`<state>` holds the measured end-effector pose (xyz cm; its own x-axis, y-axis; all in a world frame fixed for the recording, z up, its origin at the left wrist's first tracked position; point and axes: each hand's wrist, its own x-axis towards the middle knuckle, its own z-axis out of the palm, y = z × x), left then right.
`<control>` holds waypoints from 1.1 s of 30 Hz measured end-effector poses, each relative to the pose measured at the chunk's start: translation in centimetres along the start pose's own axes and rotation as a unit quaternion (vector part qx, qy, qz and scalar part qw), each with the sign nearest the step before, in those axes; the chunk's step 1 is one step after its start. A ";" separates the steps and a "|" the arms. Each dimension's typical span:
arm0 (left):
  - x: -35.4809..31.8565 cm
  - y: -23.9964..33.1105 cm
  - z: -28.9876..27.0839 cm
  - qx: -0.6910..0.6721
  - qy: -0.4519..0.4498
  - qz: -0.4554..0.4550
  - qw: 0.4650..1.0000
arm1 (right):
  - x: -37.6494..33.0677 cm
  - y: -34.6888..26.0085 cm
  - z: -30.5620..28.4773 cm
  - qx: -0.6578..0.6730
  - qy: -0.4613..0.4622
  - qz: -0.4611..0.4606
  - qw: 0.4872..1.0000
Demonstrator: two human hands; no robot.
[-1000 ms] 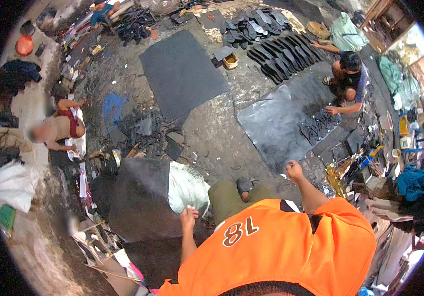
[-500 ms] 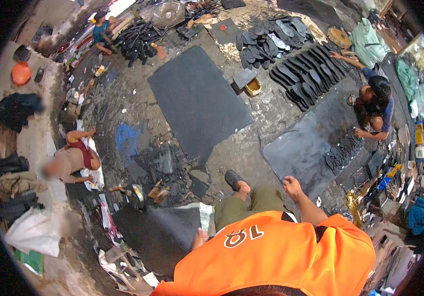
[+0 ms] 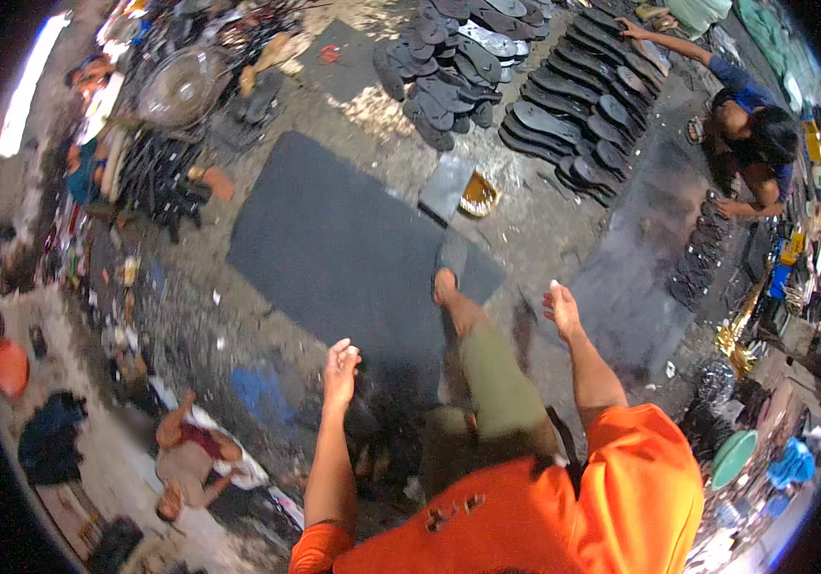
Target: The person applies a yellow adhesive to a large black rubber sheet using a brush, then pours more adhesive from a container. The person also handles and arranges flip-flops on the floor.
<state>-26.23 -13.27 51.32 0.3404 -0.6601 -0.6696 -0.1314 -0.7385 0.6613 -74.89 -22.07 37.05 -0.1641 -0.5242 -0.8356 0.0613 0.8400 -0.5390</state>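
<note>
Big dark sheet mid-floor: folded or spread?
Spread. The dark sheet lies flat on the floor, straight edges showing and no fold visible; its lower part, near the left hand, is too dark to tell.

Your upper garment is a bright orange shirt, loose in cut and visibly creased; its left sleeve and right sleeve are the same plain orange, both short and wide at the opening; a dark printed marking with pale edging is noted on the cloth, partly lost in folds; a dark strip shows beside the right sleeve, and whether it is sewn to the shirt cannot be determined; your legwear is plain olive green and roomy; your visible shoe is dark grey and rounded at the front, finer detail blurred; your left hand and right hand are both bare
</note>
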 end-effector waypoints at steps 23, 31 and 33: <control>49.7 12.6 22.8 0.233 -0.284 -0.033 0.930 | 23.8 -4.6 18.7 0.239 0.112 0.067 0.962; 37.3 25.6 21.0 -0.050 -0.205 -0.088 0.974 | 0.8 4.7 16.1 0.143 0.311 0.048 0.938; 33.9 29.0 22.1 -0.076 -0.256 -0.025 0.963 | -6.2 4.7 15.6 0.174 0.365 0.051 0.913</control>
<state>-39.14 -60.09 40.33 -0.1655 -0.6334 -0.7559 0.0238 -0.7688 0.6390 -58.26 -17.08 38.01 -0.7450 -0.1055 -0.6587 0.4015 0.7176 -0.5691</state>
